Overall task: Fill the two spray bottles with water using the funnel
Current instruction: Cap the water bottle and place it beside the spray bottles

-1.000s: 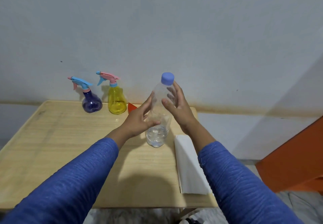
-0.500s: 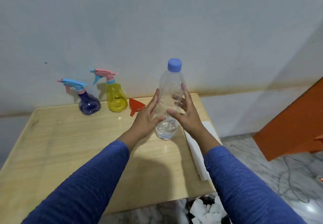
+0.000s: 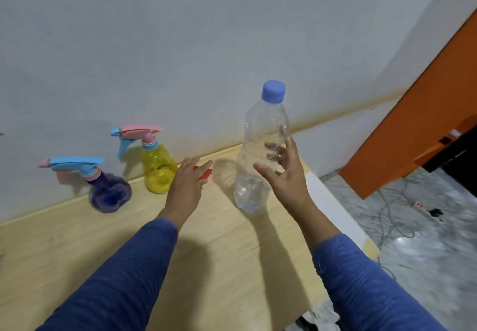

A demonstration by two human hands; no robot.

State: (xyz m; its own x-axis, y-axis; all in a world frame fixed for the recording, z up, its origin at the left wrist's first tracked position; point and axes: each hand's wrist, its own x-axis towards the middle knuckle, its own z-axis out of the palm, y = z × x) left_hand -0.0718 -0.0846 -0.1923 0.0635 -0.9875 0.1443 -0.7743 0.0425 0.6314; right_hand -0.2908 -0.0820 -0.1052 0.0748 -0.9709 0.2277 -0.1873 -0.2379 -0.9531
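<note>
Pale wood counter against a plain white wall, your clear plastic water bottle with the blue cap stands upright mid-counter, loosely cupped by your right hand, left hand open near the orange funnel; it looks light, thin-walled, squashy, so grab mid-body.
</note>
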